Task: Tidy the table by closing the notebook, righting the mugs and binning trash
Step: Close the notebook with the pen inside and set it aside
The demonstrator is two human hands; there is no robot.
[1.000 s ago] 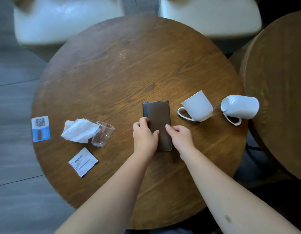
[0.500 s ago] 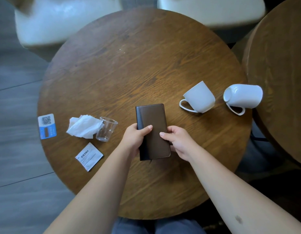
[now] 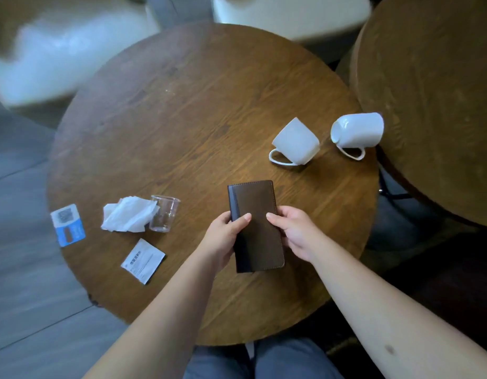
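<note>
A closed brown notebook (image 3: pixel 257 214) is held above the round wooden table (image 3: pixel 182 110). My left hand (image 3: pixel 223 237) grips its left edge, thumb on the cover. My right hand (image 3: pixel 297 231) grips its right edge. Two white mugs lie tipped over to the right: one (image 3: pixel 297 142) near the notebook, the other (image 3: pixel 358 131) at the table's right rim. On the left lie a crumpled white tissue (image 3: pixel 128 214), a clear plastic cup (image 3: pixel 164 213) touching it, and a small white sachet (image 3: pixel 142 260).
A blue and white QR card (image 3: pixel 68 225) sits at the table's left rim. A second wooden table (image 3: pixel 433 99) stands close on the right. Two pale seats (image 3: pixel 59 53) are behind the table. Grey floor lies to the left. No bin is in view.
Both hands have lifted the closed notebook off the table and drawn it nearer to me. The view has shifted, so the table's items sit further right in the frame.
</note>
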